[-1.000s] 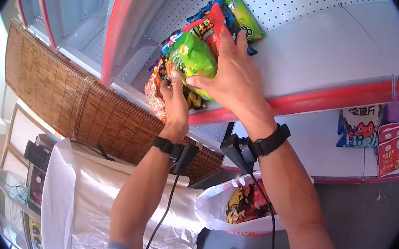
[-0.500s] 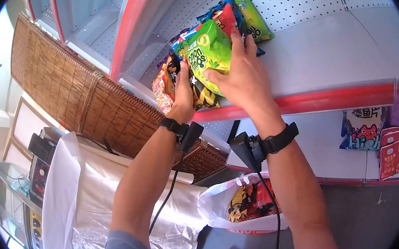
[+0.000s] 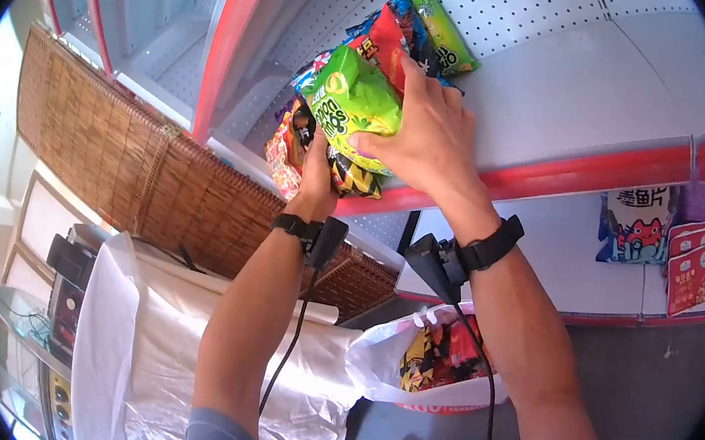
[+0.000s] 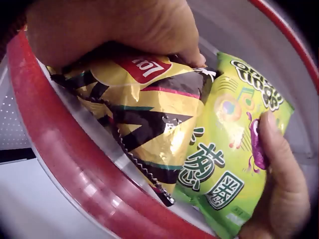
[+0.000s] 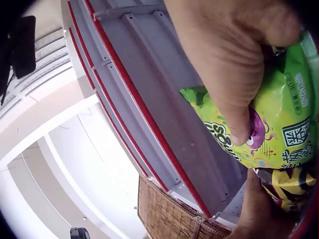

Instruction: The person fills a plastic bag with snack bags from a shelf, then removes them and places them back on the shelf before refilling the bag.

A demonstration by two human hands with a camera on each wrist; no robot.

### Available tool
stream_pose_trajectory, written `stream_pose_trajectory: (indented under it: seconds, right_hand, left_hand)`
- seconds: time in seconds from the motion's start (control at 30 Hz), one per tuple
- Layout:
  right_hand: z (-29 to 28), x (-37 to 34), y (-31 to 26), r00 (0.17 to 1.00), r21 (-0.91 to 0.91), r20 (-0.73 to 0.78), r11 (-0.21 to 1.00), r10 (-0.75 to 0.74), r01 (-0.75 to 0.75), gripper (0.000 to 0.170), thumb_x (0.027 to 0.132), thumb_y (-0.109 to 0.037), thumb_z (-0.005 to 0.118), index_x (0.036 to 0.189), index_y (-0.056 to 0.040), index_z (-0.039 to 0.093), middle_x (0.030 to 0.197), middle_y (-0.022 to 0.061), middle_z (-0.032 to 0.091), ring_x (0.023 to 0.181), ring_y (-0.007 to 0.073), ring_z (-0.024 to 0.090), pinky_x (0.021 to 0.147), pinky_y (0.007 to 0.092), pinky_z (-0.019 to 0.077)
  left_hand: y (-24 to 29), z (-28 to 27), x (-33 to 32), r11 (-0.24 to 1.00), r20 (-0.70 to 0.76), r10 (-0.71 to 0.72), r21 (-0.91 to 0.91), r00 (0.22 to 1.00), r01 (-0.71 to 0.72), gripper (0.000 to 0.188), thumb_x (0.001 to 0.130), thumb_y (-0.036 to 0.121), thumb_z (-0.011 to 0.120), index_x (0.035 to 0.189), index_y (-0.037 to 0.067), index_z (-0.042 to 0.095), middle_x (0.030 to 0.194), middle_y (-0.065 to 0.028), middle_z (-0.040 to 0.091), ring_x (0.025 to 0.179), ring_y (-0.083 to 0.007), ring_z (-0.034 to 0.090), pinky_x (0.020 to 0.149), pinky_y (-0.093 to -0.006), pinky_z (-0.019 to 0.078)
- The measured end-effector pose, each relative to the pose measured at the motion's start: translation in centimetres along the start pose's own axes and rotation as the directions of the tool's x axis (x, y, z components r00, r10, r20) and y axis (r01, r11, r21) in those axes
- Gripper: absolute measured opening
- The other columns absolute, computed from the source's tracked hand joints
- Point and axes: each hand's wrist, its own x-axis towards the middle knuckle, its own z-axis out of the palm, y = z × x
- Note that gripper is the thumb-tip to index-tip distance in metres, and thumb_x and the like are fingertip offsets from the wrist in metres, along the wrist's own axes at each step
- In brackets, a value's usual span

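My right hand [image 3: 434, 138] grips a green onion rings bag [image 3: 349, 104] by its right side, thumb across the front. The same green bag [image 4: 234, 134] fills the right of the left wrist view and leans against a yellow and black snack bag [image 4: 149, 114]. My left hand [image 3: 317, 169] holds that yellow and black bag at the shelf's front edge; in the left wrist view its thumb lies over the top of the bag. An orange and red bag [image 3: 283, 161] sits just left of this hand. Behind the green bag stands a red bag [image 3: 386, 43].
Blue bags and another green bag [image 3: 442, 36] stand farther back on the white shelf [image 3: 572, 97], which has a red front edge [image 3: 598, 169]. A woven panel [image 3: 96, 124] is at left. Below are a white carrier bag [image 3: 371, 368] of snacks and a lower shelf with packets [image 3: 689, 268].
The green bag tipped upright, showing its front, then leaned back a little. My left hand moved from beside the green bag onto the yellow and black bag.
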Motion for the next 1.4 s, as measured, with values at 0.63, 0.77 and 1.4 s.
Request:
stream_pose_trajectory:
  seconds: [0.63, 0.77, 1.4]
  right_hand:
    - [0.3, -0.1, 0.7, 0.994, 0.219, 0.058, 0.973, -0.091, 0.076, 0.120, 0.071, -0.043, 0.095, 0.164, -0.0036, 0.029, 0.150, 0.0291, 0.051, 0.136, 0.0452, 0.054, 0.114, 0.0488, 0.0451]
    - [0.6, -0.4, 1.0, 0.954, 0.296, -0.079, 0.906, -0.291, 0.301, 0.111, 0.068, -0.044, 0.093, 0.156, -0.0032, 0.039, 0.145, 0.0239, 0.056, 0.129, 0.0454, 0.059, 0.111, 0.0509, 0.0483]
    - [-3.7, -5.6, 1.8, 0.266, 0.843, 0.348, 0.424, -0.899, 0.330, 0.028, 0.093, -0.019, 0.070, 0.106, 0.0056, 0.066, 0.092, 0.0156, 0.068, 0.077, 0.0265, 0.064, 0.068, 0.0374, 0.0544]
  left_hand:
    - [-0.3, -0.8, -0.2, 0.992, 0.130, 0.023, -0.129, 0.991, -0.006, 0.052, 0.111, 0.047, 0.045, 0.146, 0.010, 0.054, 0.139, -0.0098, 0.066, 0.123, -0.0263, 0.068, 0.105, -0.0449, 0.0564]
    - [-0.3, -0.3, -3.0, 0.980, -0.036, 0.125, -0.152, 0.992, -0.129, 0.053, 0.110, 0.048, 0.046, 0.147, 0.011, 0.054, 0.142, -0.0083, 0.064, 0.127, -0.0248, 0.064, 0.108, -0.0420, 0.0537]
    - [-11.1, 0.9, -32.0, 0.665, -0.054, -0.294, -0.729, 0.954, 0.163, 0.072, 0.105, 0.066, 0.041, 0.152, 0.013, 0.048, 0.149, -0.0122, 0.057, 0.134, -0.0341, 0.055, 0.113, -0.0519, 0.0462]
